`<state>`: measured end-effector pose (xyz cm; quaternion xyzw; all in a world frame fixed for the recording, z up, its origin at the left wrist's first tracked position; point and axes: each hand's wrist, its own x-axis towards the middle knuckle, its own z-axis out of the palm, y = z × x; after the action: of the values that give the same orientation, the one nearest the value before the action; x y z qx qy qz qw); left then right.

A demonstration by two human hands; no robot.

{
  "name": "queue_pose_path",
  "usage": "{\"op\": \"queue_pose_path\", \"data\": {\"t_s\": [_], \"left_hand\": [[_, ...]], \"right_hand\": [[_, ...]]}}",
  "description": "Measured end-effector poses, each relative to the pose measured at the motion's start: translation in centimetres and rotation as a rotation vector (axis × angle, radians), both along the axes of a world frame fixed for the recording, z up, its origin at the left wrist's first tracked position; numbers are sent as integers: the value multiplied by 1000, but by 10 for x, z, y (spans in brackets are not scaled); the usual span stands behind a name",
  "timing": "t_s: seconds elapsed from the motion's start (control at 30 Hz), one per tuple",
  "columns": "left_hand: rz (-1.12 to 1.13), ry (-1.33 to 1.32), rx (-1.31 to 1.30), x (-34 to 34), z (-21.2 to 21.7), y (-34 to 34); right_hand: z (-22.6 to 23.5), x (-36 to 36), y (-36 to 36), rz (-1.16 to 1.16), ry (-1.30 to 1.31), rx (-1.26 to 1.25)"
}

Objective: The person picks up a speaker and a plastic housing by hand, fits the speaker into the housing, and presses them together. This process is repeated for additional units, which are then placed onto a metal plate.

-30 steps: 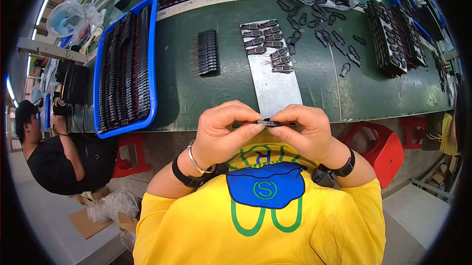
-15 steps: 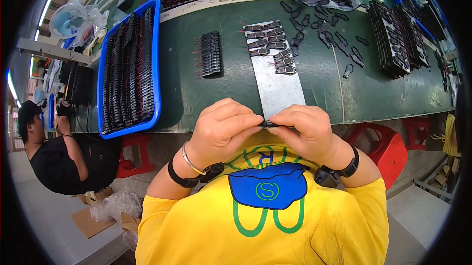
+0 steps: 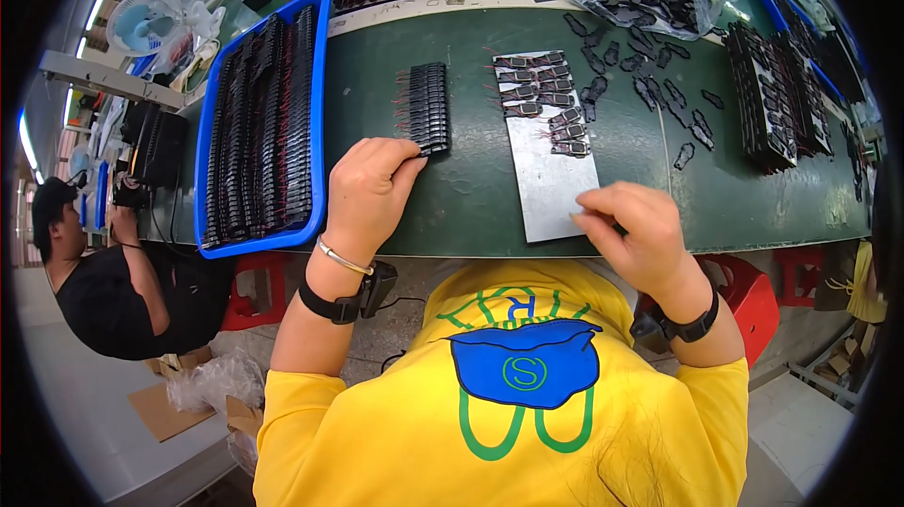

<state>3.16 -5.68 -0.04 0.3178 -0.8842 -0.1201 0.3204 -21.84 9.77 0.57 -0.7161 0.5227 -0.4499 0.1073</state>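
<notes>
With thumb and forefinger pinched, my left hand (image 3: 369, 189) holds a small black plastic part at the near end of a row of black parts (image 3: 429, 107). Thin red wires stick out from the row's left side. The held part is mostly hidden by my fingers. My right hand (image 3: 636, 225) is beside the near right edge of a flat silver metal plate (image 3: 551, 196), fingers curled, thumb and forefinger apart, nothing visible between them. On the plate's far half lie several small black-and-silver components (image 3: 537, 91) with red wires, in two columns.
A blue tray (image 3: 320, 121) packed with rows of black parts stands at the left. Loose black casings (image 3: 676, 93) lie right of the plate, near a clear plastic bag (image 3: 706, 8). Stacked parts (image 3: 765, 102) stand far right. A person in black (image 3: 118, 300) sits at left.
My hands have parted from their shared hold on a black part at the table edge. The left went left and forward to the row; the right moved right, without the part.
</notes>
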Motion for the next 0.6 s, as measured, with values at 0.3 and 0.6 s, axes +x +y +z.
{"op": "queue_pose_path", "data": {"t_s": [0.3,0.6], "left_hand": [[6,-6,-95,-2,6,6],[-171,380,1011,-24,15,50]], "right_hand": [[-1,-30,-37,-214,278,147],[5,-16,-23,-136,245,84]]}}
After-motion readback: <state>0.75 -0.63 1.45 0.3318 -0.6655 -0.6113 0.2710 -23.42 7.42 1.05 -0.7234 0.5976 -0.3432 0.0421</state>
